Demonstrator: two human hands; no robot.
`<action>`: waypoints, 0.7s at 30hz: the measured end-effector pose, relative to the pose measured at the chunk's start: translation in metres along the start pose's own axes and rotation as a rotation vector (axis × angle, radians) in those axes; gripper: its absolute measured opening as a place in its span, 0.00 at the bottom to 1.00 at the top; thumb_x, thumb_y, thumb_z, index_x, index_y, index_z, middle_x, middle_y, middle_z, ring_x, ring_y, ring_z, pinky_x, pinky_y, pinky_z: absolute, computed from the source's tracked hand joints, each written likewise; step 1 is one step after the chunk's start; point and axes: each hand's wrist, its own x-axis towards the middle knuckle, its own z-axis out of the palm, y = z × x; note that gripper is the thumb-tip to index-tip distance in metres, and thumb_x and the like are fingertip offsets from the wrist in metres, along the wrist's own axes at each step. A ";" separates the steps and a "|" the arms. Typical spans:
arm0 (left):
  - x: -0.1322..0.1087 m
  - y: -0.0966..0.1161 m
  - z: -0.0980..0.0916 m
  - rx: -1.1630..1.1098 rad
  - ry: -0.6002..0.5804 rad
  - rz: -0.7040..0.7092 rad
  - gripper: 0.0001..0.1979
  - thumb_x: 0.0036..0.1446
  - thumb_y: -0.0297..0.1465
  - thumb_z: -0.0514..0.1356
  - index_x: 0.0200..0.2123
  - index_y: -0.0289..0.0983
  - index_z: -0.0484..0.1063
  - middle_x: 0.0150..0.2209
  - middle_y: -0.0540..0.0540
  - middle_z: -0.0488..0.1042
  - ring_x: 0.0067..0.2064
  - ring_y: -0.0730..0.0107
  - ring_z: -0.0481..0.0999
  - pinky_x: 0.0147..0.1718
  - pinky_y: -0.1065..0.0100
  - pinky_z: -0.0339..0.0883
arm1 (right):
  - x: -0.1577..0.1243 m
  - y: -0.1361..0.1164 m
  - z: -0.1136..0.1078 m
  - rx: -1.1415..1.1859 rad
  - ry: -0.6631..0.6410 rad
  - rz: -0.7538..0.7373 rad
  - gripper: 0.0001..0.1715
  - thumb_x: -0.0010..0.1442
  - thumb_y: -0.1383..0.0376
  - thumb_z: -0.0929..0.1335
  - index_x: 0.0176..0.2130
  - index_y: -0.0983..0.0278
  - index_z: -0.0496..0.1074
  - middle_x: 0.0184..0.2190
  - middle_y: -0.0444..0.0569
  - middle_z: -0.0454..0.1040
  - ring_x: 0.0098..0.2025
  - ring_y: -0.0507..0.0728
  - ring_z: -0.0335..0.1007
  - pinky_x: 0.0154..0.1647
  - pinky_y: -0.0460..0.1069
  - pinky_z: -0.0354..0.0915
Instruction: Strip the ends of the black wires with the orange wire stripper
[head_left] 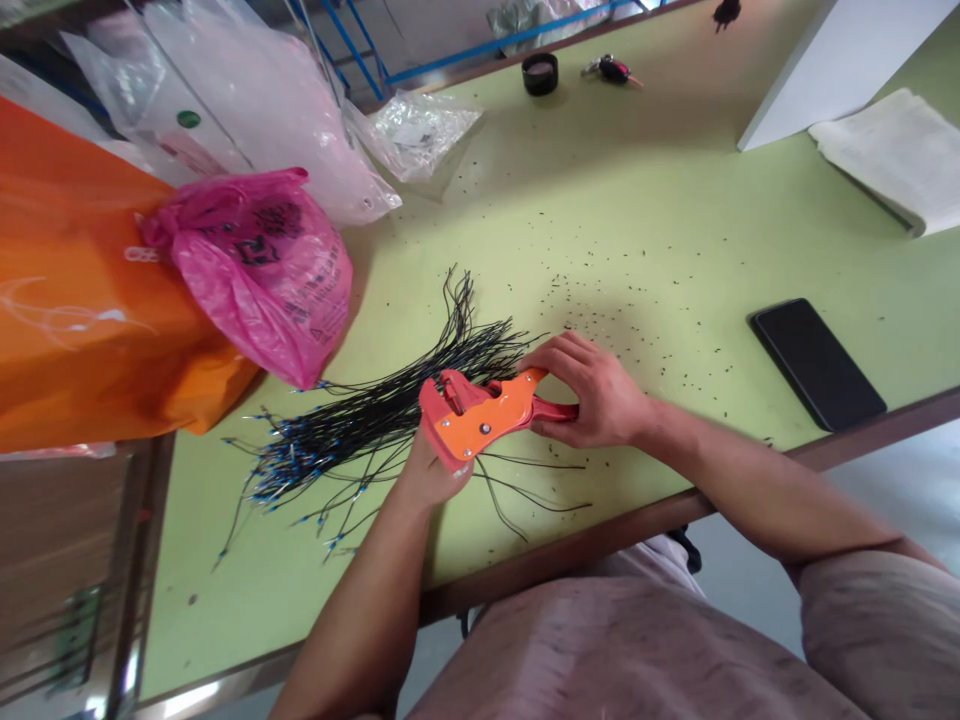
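Observation:
An orange and red wire stripper (484,425) is held above the table, its jaw end pointing left. My right hand (604,395) is wrapped round its handles, fingers on the far side and thumb on the near one. My left hand (439,475) is under the tool's head, which covers its fingers, so I cannot see what they hold. Below and behind lies a thick bundle of thin black wires (390,400) with blue and silvery tips at the left end. A few loose wires (536,490) stick out to the right, near the table edge.
Tiny black scraps (592,290) are scattered over the green table (675,200). A black phone (817,365) lies at right, a cloth (892,160) behind it. Pink (262,270) and orange (90,300) bags crowd the left. A black round cap (540,75) and keys (611,70) are at the back.

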 end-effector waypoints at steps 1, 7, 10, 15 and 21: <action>0.000 -0.003 -0.003 0.003 -0.017 0.003 0.22 0.54 0.51 0.79 0.42 0.44 0.81 0.37 0.41 0.82 0.44 0.50 0.85 0.44 0.51 0.84 | 0.000 0.000 -0.001 -0.007 -0.002 -0.005 0.27 0.69 0.50 0.76 0.60 0.61 0.74 0.49 0.57 0.84 0.48 0.64 0.79 0.52 0.60 0.77; 0.004 0.014 0.007 -0.086 -0.015 -0.102 0.19 0.58 0.51 0.76 0.39 0.43 0.82 0.35 0.38 0.82 0.39 0.45 0.85 0.34 0.47 0.85 | 0.002 -0.003 -0.004 -0.061 -0.057 0.034 0.23 0.70 0.52 0.73 0.58 0.61 0.75 0.49 0.58 0.85 0.49 0.65 0.79 0.52 0.61 0.77; 0.007 0.036 0.018 -0.175 -0.003 -0.280 0.23 0.59 0.55 0.72 0.35 0.40 0.81 0.33 0.38 0.81 0.35 0.47 0.85 0.29 0.48 0.84 | 0.001 -0.004 -0.003 -0.068 -0.058 0.041 0.22 0.70 0.53 0.73 0.57 0.61 0.76 0.50 0.57 0.85 0.48 0.64 0.80 0.51 0.61 0.77; 0.001 0.045 0.016 -0.074 -0.059 -0.403 0.19 0.62 0.51 0.67 0.40 0.41 0.82 0.41 0.38 0.87 0.42 0.46 0.89 0.39 0.44 0.88 | 0.000 -0.007 -0.003 -0.080 -0.026 0.006 0.20 0.70 0.56 0.72 0.57 0.62 0.75 0.48 0.56 0.86 0.46 0.63 0.80 0.48 0.59 0.78; -0.010 0.012 0.006 0.244 -0.224 -0.125 0.20 0.67 0.46 0.63 0.56 0.43 0.82 0.46 0.36 0.87 0.55 0.37 0.87 0.52 0.36 0.85 | 0.002 -0.009 -0.004 -0.095 -0.002 0.019 0.19 0.71 0.55 0.72 0.56 0.62 0.76 0.47 0.56 0.86 0.45 0.62 0.81 0.48 0.57 0.78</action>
